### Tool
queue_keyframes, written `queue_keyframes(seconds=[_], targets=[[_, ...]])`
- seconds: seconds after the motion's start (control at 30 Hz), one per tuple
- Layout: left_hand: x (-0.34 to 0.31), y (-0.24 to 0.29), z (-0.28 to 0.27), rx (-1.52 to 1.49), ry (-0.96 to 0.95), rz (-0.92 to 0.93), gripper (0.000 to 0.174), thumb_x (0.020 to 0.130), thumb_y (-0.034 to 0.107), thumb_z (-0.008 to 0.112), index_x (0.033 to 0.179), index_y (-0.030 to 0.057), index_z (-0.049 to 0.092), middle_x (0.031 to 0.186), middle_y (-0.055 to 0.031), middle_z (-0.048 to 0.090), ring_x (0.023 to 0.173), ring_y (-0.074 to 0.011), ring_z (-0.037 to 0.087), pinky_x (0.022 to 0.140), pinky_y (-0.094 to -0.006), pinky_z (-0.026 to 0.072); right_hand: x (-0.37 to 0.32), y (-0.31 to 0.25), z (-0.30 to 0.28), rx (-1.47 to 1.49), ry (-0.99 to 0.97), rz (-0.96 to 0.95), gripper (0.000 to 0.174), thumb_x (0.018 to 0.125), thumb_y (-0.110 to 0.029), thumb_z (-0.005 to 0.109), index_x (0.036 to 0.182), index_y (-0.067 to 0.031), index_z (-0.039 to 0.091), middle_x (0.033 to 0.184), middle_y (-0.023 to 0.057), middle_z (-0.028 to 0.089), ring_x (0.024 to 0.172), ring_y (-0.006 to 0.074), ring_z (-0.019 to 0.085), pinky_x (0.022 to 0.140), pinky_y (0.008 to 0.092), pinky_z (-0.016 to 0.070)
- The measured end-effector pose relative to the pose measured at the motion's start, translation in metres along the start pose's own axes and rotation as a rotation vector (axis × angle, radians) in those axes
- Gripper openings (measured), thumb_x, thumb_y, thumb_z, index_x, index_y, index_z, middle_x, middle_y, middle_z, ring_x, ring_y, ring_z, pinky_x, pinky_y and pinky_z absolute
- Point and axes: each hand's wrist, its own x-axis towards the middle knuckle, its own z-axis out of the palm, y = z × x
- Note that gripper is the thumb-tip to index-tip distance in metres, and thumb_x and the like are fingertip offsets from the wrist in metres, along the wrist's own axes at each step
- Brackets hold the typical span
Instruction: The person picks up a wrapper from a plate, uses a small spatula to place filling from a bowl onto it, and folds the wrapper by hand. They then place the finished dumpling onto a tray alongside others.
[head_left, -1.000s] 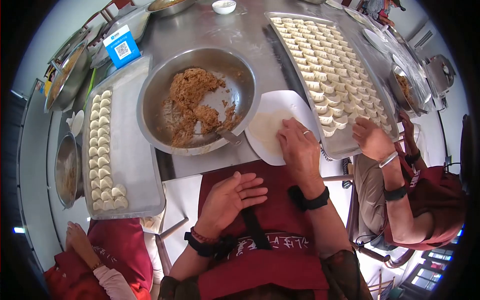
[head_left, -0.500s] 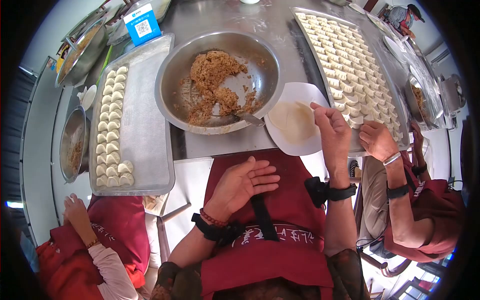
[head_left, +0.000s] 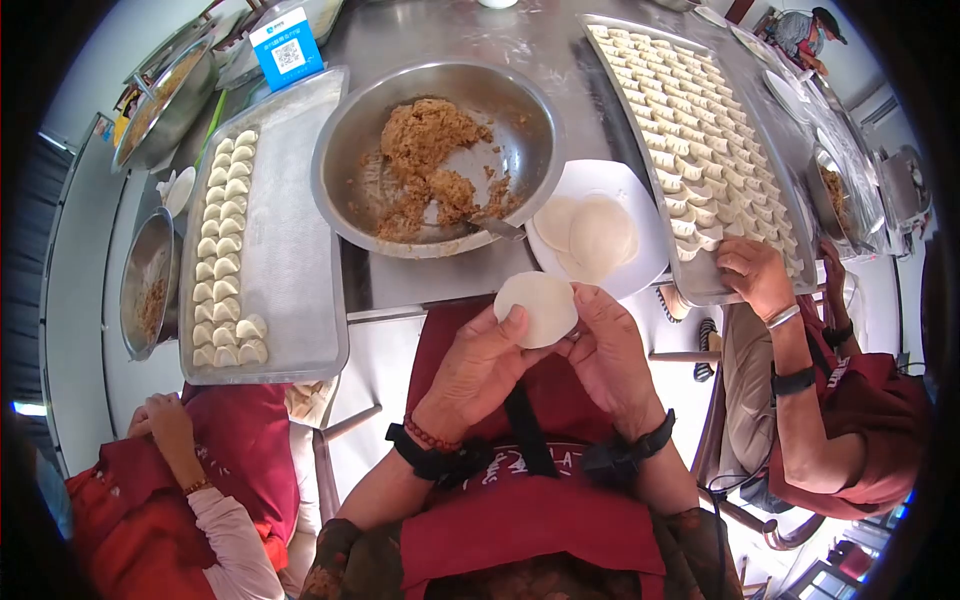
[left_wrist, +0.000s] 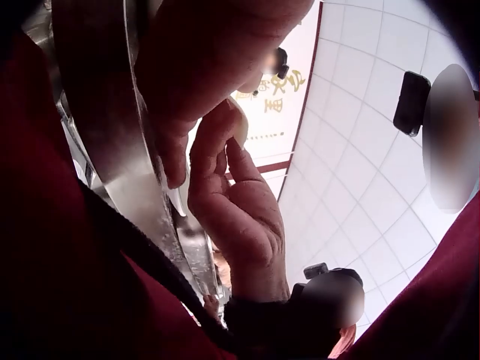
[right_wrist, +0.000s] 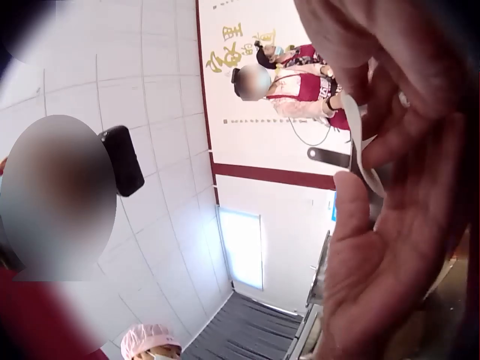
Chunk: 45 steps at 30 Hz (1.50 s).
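Observation:
A round, pale dough wrapper [head_left: 538,308] is held upright over the apron, in front of the table edge. My left hand [head_left: 478,362] pinches its left side with the thumb on its face; my right hand [head_left: 607,352] pinches its right edge. Seen from the right wrist, the wrapper [right_wrist: 361,142] is a thin curved strip between the hands. More wrappers [head_left: 603,237] lie overlapping on the white plate [head_left: 648,262] beyond my right hand. A steel bowl [head_left: 335,205] of brown filling [head_left: 425,140] stands behind the hands, a utensil handle [head_left: 503,229] leaning on its rim.
On the left is a tray [head_left: 290,260] with rows of dumplings [head_left: 228,263]. A fuller tray [head_left: 720,294] stands right, with another person's hand [head_left: 757,277] at its near corner. A second person sits at left, hands [head_left: 160,415] together. A blue QR sign [head_left: 288,50] stands behind the left tray.
My right hand has moved from the plate toward my left hand, bringing a wrapper. My left hand, earlier empty with fingers extended, has taken hold of its left side.

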Motion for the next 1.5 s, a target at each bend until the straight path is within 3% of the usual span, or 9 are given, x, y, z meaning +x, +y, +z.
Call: queue_keyframes(seconds=[0.23, 0.43, 0.53, 0.63, 0.83, 1.03, 1.23, 1.43, 1.5], targets=[[-0.018, 0.007, 0.001, 0.214, 0.098, 0.005, 0.038, 0.101, 0.018, 0.058, 0.133, -0.0023, 0.055, 0.125, -0.0107, 0.063, 0.113, -0.0212, 0.062, 0.098, -0.0381, 0.0529, -0.010, -0.006, 0.009, -0.422, 0.020, 0.083, 0.030, 0.097, -0.017, 0.065, 0.119, 0.0032, 0.061, 0.111, 0.0091, 0.069, 0.092, 0.0128, 0.067, 0.077, 0.0265, 0.0569], [-0.031, 0.010, 0.001, 0.503, 0.160, -0.029, 0.040, 0.102, 0.016, 0.056, 0.137, -0.0043, 0.052, 0.124, -0.0106, 0.063, 0.112, -0.0220, 0.063, 0.099, -0.0388, 0.0532, -0.013, 0.011, -0.003, -0.659, 0.006, -0.092, 0.019, 0.094, -0.017, 0.069, 0.106, -0.0019, 0.070, 0.091, 0.0034, 0.072, 0.083, 0.0057, 0.063, 0.067, 0.0217, 0.0518], [-0.037, 0.005, -0.011, 0.435, 0.158, -0.047, 0.040, 0.102, 0.015, 0.056, 0.136, -0.0046, 0.052, 0.125, -0.0120, 0.063, 0.114, -0.0233, 0.063, 0.101, -0.0403, 0.0526, -0.015, 0.011, 0.006, -0.925, 0.094, -0.106, 0.017, 0.092, -0.014, 0.070, 0.104, -0.0026, 0.071, 0.083, 0.0043, 0.073, 0.076, 0.0053, 0.065, 0.066, 0.0228, 0.0526], [-0.040, 0.002, -0.026, 0.177, 0.183, -0.060, 0.036, 0.102, 0.013, 0.054, 0.131, -0.0061, 0.054, 0.123, -0.0128, 0.063, 0.113, -0.0226, 0.064, 0.098, -0.0382, 0.0537, -0.011, 0.023, 0.001, -1.021, 0.027, -0.305, 0.027, 0.090, -0.015, 0.070, 0.114, -0.0031, 0.068, 0.078, 0.0068, 0.073, 0.069, 0.0075, 0.066, 0.063, 0.0257, 0.0535], [-0.028, 0.001, -0.059, -0.026, 0.220, -0.051, 0.035, 0.101, 0.009, 0.051, 0.130, -0.0088, 0.051, 0.125, -0.0177, 0.061, 0.116, -0.0294, 0.062, 0.101, -0.0450, 0.0524, 0.005, 0.026, 0.012, -1.265, 0.058, -0.123, 0.061, 0.091, -0.017, 0.069, 0.147, -0.0147, 0.045, 0.066, 0.0075, 0.069, 0.057, 0.0167, 0.067, 0.057, 0.0308, 0.0535], [-0.013, -0.005, -0.088, -0.150, 0.173, -0.079, 0.037, 0.101, 0.012, 0.052, 0.133, -0.0050, 0.048, 0.131, -0.0181, 0.057, 0.123, -0.0307, 0.057, 0.108, -0.0530, 0.0455, 0.023, 0.045, 0.000, -1.429, 0.046, -0.189, 0.067, 0.091, -0.018, 0.068, 0.151, -0.0217, 0.039, 0.064, 0.0095, 0.067, 0.062, 0.0265, 0.070, 0.058, 0.0363, 0.0543], [-0.001, -0.003, -0.087, -0.155, 0.214, -0.072, 0.037, 0.101, 0.012, 0.050, 0.135, -0.0019, 0.047, 0.131, -0.0163, 0.057, 0.122, -0.0305, 0.057, 0.103, -0.0514, 0.0485, 0.027, 0.052, -0.001, -1.368, -0.071, -0.228, 0.062, 0.091, -0.014, 0.067, 0.148, -0.0249, 0.045, 0.069, 0.0113, 0.069, 0.065, 0.0271, 0.071, 0.061, 0.0369, 0.0564], [0.002, -0.006, -0.100, -0.195, 0.110, -0.078, 0.037, 0.101, 0.015, 0.051, 0.133, -0.0035, 0.048, 0.129, -0.0175, 0.059, 0.119, -0.0313, 0.059, 0.099, -0.0470, 0.0507, 0.019, 0.054, -0.006, -1.212, -0.230, 0.025, 0.058, 0.092, -0.010, 0.066, 0.146, -0.0239, 0.048, 0.070, 0.0134, 0.068, 0.062, 0.0243, 0.070, 0.059, 0.0352, 0.0563], [-0.001, -0.006, -0.096, -0.205, 0.109, -0.075, 0.038, 0.101, 0.016, 0.051, 0.133, -0.0047, 0.048, 0.130, -0.0191, 0.059, 0.119, -0.0321, 0.059, 0.100, -0.0466, 0.0500, 0.018, 0.055, -0.009, -1.217, -0.252, 0.017, 0.057, 0.092, -0.016, 0.067, 0.145, -0.0256, 0.048, 0.072, 0.0145, 0.068, 0.063, 0.0276, 0.070, 0.059, 0.0377, 0.0564]])
